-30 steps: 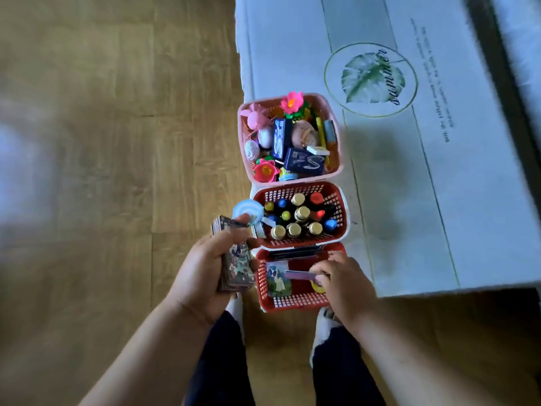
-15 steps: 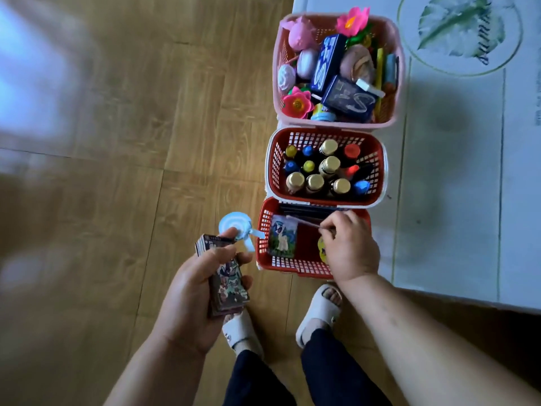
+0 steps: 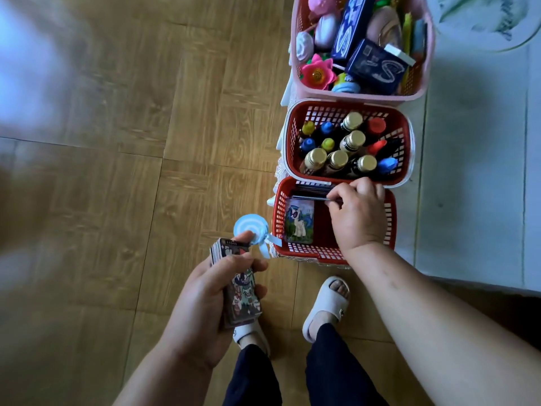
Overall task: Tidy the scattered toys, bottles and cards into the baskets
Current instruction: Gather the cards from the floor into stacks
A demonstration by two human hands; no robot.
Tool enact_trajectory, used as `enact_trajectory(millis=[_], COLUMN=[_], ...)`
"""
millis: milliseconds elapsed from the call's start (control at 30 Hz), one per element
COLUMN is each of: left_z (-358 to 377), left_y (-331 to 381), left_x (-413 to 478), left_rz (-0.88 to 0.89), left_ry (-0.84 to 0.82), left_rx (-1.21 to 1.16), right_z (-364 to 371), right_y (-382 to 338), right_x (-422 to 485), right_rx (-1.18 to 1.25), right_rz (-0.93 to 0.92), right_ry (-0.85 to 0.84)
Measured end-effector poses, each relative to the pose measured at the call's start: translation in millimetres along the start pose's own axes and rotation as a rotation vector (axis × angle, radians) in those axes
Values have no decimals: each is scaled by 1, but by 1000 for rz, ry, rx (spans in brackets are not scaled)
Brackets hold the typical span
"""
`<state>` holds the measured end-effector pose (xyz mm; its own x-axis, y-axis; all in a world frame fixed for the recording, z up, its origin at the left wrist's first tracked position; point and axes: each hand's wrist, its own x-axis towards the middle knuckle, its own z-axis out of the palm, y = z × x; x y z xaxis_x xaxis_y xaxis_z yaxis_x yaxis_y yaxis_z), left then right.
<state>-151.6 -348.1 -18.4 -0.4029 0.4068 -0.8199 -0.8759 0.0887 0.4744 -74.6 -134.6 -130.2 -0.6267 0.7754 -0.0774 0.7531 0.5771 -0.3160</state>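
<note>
A wood floor point(image 3: 117, 171) filled most of the view, with a pale mat point(image 3: 474, 171) along its right side. Three baskets stood in a row at the mat's edge, touching one another. The pink basket point(image 3: 363, 96), farthest off, was packed with toys, among them a pink flower point(image 3: 317, 72) and dark blue boxes point(image 3: 376, 65). The middle red basket point(image 3: 402, 159) held upright bottles point(image 3: 351, 142) with gold, blue, yellow and red caps. The near red basket point(image 3: 307, 249) held the cards.

The left hand point(image 3: 202, 306) hung over the floor, just left of the near basket, with its fingers and thumb curled round a thick deck point(image 3: 243, 300), picture side up. The right hand point(image 3: 357, 218) reached into the near basket, its thumb and fingertips pinching a single card point(image 3: 310, 197) seen edge-on, close against a small stack standing at the basket's far wall. Whether that card touched the stack could not be told. A pony card point(image 3: 299, 221) lay face up on the basket's bottom, left of the right hand.

Two feet in pale slippers point(image 3: 325, 309) stood on the floor below the basket. A blue swirl lollipop point(image 3: 251, 230) lay on the floor beside the near basket's left wall, just beyond the deck.
</note>
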Motion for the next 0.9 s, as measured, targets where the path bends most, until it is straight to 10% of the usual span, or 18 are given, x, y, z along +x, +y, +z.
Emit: enact_trajectory(millis=[533,767,900], left_z=[15,20,22], left_y=[4,-5,-10], left_x=[16,18,15], left_rz=[-29,-125,-138], left_ry=[-65,-153,-193], left_rx=[122,269,275], right_z=[-24,-55,-61], right_y=[-10,-22,-15], right_x=[-12,-37,-46], right_rx=[307,843,926], right_rz=[34,351,525], right_ry=[-158,-640,-595])
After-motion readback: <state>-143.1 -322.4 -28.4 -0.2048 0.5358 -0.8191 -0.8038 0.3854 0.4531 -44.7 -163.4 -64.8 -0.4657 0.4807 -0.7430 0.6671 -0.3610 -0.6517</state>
